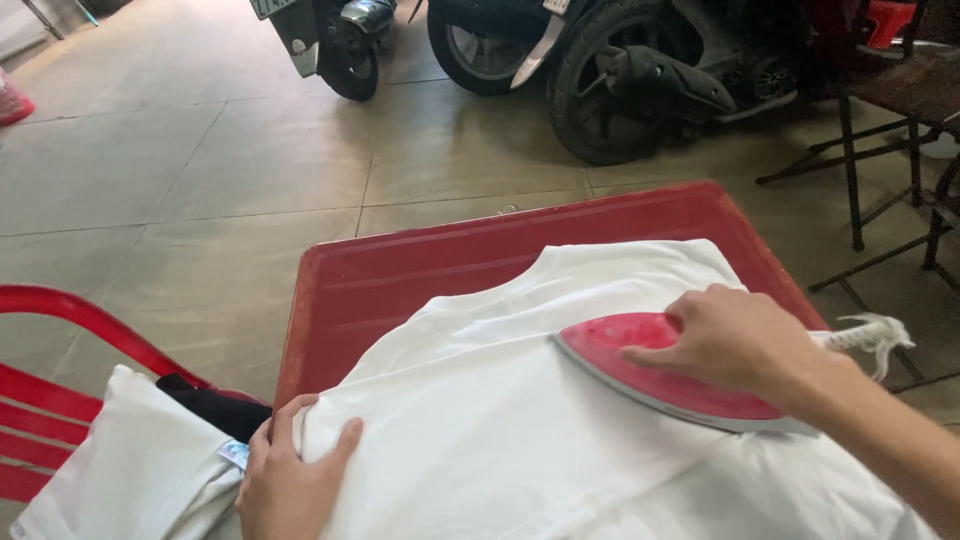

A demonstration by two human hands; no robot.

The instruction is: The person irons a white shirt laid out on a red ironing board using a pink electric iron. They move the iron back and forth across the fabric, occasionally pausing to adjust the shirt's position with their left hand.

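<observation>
- Right hand (735,340) is wrapped over the handle of the red iron (650,375), fingers closed around it, soleplate flat on the white shirt (500,430) near the right edge of the surface.
- Left hand (290,480) lies at the left edge, palm down, fingers spread flat and pinning the cloth, gripping nothing.
- The shirt covers most of the red surface (400,275); only the far strip and far corners show bare.
- Progress, by my read: the cloth ahead of the iron's tip looks fairly smooth, while folds under the left hand suggest that side is yet to be pressed.
- A frayed white cord (875,335) trails off the right edge.
- More white cloth and a dark garment (215,410) sit on a red chair (60,340) beside the left edge.
- Tiled floor (180,170) beyond, parked scooters (620,70) at the back, a dark folding chair (900,110) on the right.
</observation>
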